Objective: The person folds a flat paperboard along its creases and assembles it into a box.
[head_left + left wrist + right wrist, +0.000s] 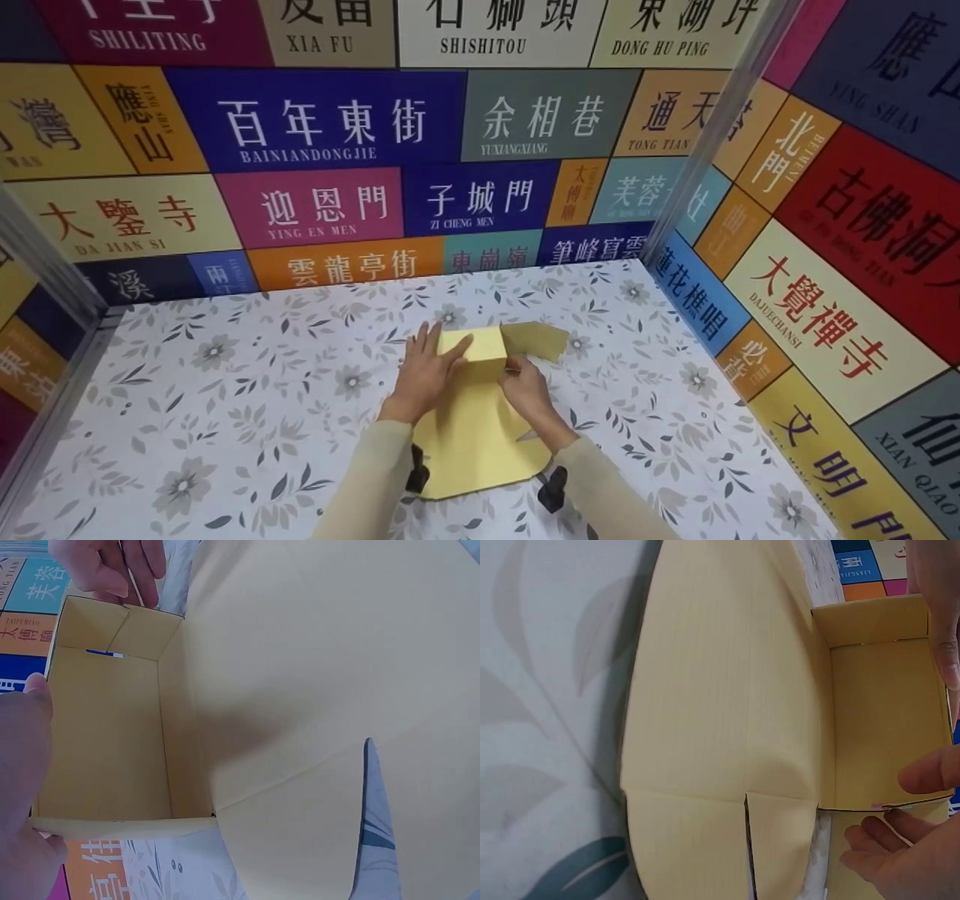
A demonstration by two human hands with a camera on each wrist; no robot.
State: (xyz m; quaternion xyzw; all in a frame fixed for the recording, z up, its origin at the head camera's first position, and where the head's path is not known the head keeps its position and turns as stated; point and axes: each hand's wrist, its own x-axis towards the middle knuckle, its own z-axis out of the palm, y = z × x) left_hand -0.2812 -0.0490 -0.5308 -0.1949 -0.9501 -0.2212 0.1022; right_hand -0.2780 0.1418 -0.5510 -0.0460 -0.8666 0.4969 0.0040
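Note:
A partly folded yellow cardboard box point(474, 346) stands on the table, its hollow side facing the person and a long panel point(285, 667) running toward them. My left hand point(426, 373) lies along its left side, fingers extended, thumb across the upper face. On the right, my right hand point(527, 391) pinches the side wall; in the right wrist view its thumb point(928, 772) is on the inner side and the curled fingers point(877, 836) outside. A narrow slit point(105, 654) shows at the base of that wall. Another flap point(536, 339) sticks out to the right.
White floral cloth point(225, 420) covers the table. Walls of coloured name panels point(322, 120) enclose the back and both sides. Dark wrist mounts point(553, 489) sit beside the long panel's near edge. The panel has a cut slot point(748, 840) near one side.

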